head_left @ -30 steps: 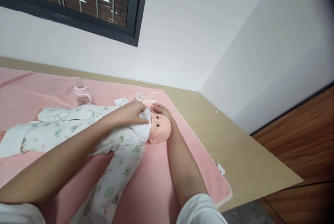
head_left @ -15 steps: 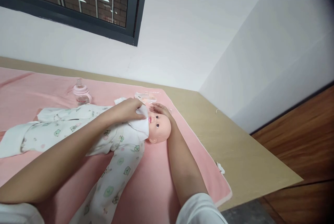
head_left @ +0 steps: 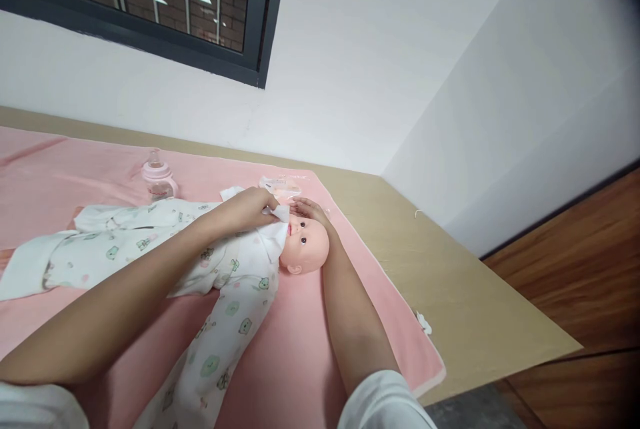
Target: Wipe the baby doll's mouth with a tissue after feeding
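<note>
A baby doll lies on its back, head to the right, dressed in a white suit with green animal prints. My left hand is closed, pinching a white cloth that lies over the doll's chin and neck. A fold of the cloth sticks up between thumb and fingers, close to the doll's mouth. Curved around the top and far side of the head, my right hand has its fingers stretched out. Its fingertips are partly hidden behind the face and the cloth.
Under the doll spreads a pink blanket on a tan tabletop. A pink baby bottle stands behind the doll's body. Beyond my hands lies a clear plastic packet. A wall and a dark-framed window stand behind.
My left hand has drawn the pinched edge of the cloth slightly up and right, near the doll's mouth. My right hand stays beside the head.
</note>
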`<control>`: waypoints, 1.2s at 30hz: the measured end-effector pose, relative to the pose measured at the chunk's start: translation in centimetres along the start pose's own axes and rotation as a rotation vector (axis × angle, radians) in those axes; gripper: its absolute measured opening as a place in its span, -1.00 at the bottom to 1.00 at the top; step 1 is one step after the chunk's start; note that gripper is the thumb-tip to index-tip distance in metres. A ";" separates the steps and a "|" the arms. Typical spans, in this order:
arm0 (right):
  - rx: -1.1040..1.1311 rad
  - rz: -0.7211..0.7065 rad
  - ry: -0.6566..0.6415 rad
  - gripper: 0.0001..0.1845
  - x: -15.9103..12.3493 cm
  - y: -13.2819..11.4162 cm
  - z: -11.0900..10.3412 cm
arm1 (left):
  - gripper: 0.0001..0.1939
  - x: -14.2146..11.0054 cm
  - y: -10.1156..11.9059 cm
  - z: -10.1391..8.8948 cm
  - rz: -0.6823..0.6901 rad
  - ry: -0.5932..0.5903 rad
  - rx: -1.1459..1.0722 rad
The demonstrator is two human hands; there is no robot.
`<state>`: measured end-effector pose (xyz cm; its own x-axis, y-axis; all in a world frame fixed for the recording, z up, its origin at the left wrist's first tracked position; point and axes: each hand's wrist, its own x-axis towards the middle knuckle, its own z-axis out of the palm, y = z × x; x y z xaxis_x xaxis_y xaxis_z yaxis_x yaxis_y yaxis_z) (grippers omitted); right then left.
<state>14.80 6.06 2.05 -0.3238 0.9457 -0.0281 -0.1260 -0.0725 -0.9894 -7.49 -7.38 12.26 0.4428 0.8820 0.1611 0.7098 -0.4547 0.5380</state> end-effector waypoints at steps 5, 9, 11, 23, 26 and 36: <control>0.011 -0.008 -0.006 -0.59 0.3 0.4 -0.3 | -0.82 0.0 0.2 0.0 0.019 0.014 -0.049; 0.042 -0.013 -0.009 -0.63 0.7 1.1 -0.8 | -0.81 0.0 0.5 -0.2 0.056 0.021 -0.057; 0.039 -0.013 -0.012 -0.66 1.0 1.3 -1.0 | -0.82 0.0 0.6 -0.3 0.046 0.029 -0.048; 0.028 -0.019 0.001 -0.68 1.9 1.9 -1.5 | -0.83 -0.1 0.1 -0.2 0.157 -0.115 -0.097; 0.035 -0.017 -0.027 -0.62 1.9 2.0 -1.6 | -0.84 -0.2 0.1 -0.1 0.166 -0.123 -0.085; 0.022 -0.043 -0.028 -0.66 1.6 2.0 -1.6 | -0.84 -0.3 0.7 -0.3 0.115 -0.090 -0.092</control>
<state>15.55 7.97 -0.20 -0.3433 0.9390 0.0181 -0.1605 -0.0397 -0.9862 -7.25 -7.90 12.85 0.5685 0.8081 0.1541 0.6000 -0.5354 0.5945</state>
